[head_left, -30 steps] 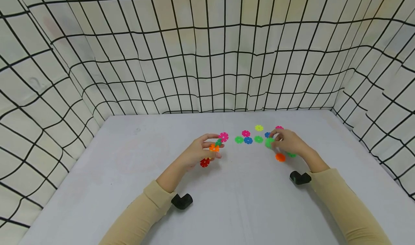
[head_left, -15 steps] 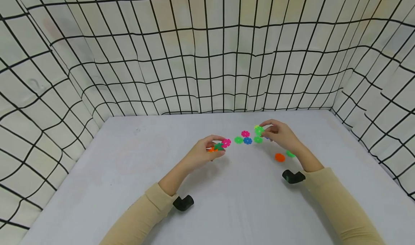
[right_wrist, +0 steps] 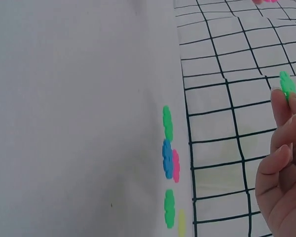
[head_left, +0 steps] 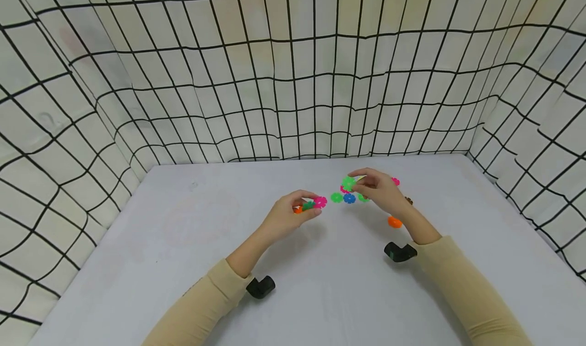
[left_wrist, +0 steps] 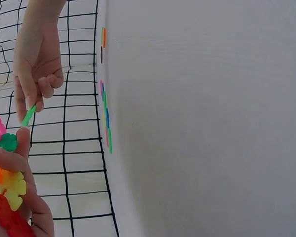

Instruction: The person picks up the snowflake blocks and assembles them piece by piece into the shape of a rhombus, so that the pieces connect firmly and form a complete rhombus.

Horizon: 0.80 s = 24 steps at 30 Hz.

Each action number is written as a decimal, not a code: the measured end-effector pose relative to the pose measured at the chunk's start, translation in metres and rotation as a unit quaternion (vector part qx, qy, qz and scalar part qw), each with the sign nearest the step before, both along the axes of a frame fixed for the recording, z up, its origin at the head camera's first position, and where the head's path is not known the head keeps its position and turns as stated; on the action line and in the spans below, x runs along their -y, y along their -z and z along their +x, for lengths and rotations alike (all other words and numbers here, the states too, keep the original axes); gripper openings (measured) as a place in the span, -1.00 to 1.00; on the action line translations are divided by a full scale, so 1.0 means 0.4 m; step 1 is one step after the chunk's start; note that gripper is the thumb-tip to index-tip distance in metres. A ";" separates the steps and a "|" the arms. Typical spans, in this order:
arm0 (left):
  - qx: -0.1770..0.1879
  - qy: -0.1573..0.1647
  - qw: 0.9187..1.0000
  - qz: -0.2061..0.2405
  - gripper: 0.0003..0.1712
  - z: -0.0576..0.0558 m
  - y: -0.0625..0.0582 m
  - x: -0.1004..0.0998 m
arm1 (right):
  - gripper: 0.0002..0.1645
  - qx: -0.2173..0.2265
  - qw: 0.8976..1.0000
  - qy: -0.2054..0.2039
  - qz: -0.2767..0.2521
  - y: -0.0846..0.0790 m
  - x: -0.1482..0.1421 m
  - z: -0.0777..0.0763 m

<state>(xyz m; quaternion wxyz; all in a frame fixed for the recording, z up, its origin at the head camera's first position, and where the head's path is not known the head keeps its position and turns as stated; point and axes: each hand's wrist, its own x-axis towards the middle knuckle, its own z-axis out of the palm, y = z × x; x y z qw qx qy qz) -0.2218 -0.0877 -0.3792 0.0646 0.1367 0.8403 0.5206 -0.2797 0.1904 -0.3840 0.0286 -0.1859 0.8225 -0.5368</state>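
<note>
My left hand [head_left: 286,218] holds a chain of joined plastic snowflake discs above the white table. In the left wrist view the chain runs from a pink disc [left_wrist: 0,129] through a dark green disc [left_wrist: 8,142], an orange one and a yellow disc [left_wrist: 12,190] to a red disc [left_wrist: 11,217]. The pink end faces right, towards the other hand. Between thumb and fingers my right hand [head_left: 383,192] pinches a light green snowflake disc [head_left: 348,183], raised over the table and apart from the chain. Its fingers partly cover the discs behind.
Loose discs lie flat on the table [head_left: 183,244]: a green disc [head_left: 337,197] and a blue disc [head_left: 349,199] between the hands, an orange disc [head_left: 394,222] under the right wrist, a pink disc [head_left: 396,181] farther back. A black grid on white walls [head_left: 293,91] surrounds the table.
My right hand has lifted the light green disc and carried it left towards the chain. My left hand has turned the chain so its pink end points right.
</note>
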 end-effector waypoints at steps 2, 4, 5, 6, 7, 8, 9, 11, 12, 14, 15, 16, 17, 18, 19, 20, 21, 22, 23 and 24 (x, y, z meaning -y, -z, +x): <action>-0.005 0.005 1.000 0.001 -0.58 -0.001 0.003 0.000 | -0.59 -0.004 1.000 -0.008 -0.010 0.004 0.013 0.001; -0.007 0.011 1.000 0.002 -0.57 -0.003 0.007 -0.001 | -0.59 -0.013 1.000 -0.018 -0.016 0.008 0.024 0.002; -0.007 0.013 1.000 0.002 -0.57 -0.003 0.008 -0.001 | -0.60 -0.017 0.999 -0.023 -0.019 0.009 0.029 0.003; -0.007 0.014 1.000 0.001 -0.57 -0.003 0.009 -0.002 | -0.60 -0.019 0.999 -0.027 -0.022 0.011 0.033 0.003; -0.006 0.016 1.000 0.001 -0.58 -0.003 0.010 -0.002 | -0.61 -0.019 0.999 -0.030 -0.025 0.012 0.037 0.005; -0.007 0.017 1.000 0.000 -0.58 -0.004 0.012 -0.003 | -0.61 -0.018 0.999 -0.034 -0.028 0.014 0.040 0.006; -0.005 0.017 1.000 0.000 -0.58 -0.003 0.012 -0.003 | -0.61 -0.015 0.999 -0.037 -0.029 0.014 0.043 0.007; -0.007 0.015 1.000 -0.002 -0.59 -0.003 0.009 -0.004 | -0.62 -0.009 0.999 -0.041 -0.032 0.015 0.048 0.009; -0.007 0.014 1.000 -0.003 -0.58 -0.003 0.009 -0.003 | -0.62 -0.006 0.999 -0.043 -0.033 0.015 0.050 0.010; -0.007 0.013 1.000 -0.005 -0.57 -0.003 0.006 -0.002 | -0.62 -0.003 0.998 -0.049 -0.030 0.014 0.054 0.013; -0.006 0.013 1.000 -0.006 -0.56 -0.003 0.006 -0.001 | -0.62 -0.004 0.998 -0.053 -0.029 0.014 0.056 0.015; -0.004 0.013 1.000 -0.006 -0.56 -0.003 0.005 0.000 | -0.63 -0.005 0.998 -0.057 -0.027 0.015 0.058 0.017; -0.002 0.015 1.000 -0.007 -0.55 -0.003 0.004 0.001 | -0.63 -0.008 0.998 -0.062 -0.025 0.015 0.060 0.019; 0.000 0.017 1.000 -0.007 -0.55 -0.003 0.004 0.002 | -0.63 -0.010 0.997 -0.067 -0.025 0.016 0.061 0.023; 0.001 0.020 1.000 -0.008 -0.55 -0.003 0.005 0.003 | -0.63 -0.013 0.997 -0.071 -0.024 0.018 0.063 0.025; 0.002 0.022 1.000 -0.009 -0.56 -0.002 0.005 0.004 | -0.64 -0.018 0.997 -0.075 -0.023 0.019 0.065 0.028; 0.002 0.024 1.000 -0.010 -0.56 -0.002 0.004 0.005 | -0.64 -0.021 0.996 -0.078 -0.023 0.019 0.066 0.031; 0.003 0.026 1.000 -0.011 -0.56 -0.001 0.004 0.006 | -0.64 -0.024 0.996 -0.081 -0.023 0.020 0.067 0.033; 0.001 0.027 1.000 -0.012 -0.57 0.000 0.004 0.006 | -0.64 -0.028 0.996 -0.083 -0.023 0.021 0.069 0.034; 0.000 0.029 1.000 -0.012 -0.57 0.001 0.004 0.007 | -0.64 -0.030 0.996 -0.085 -0.026 0.021 0.069 0.035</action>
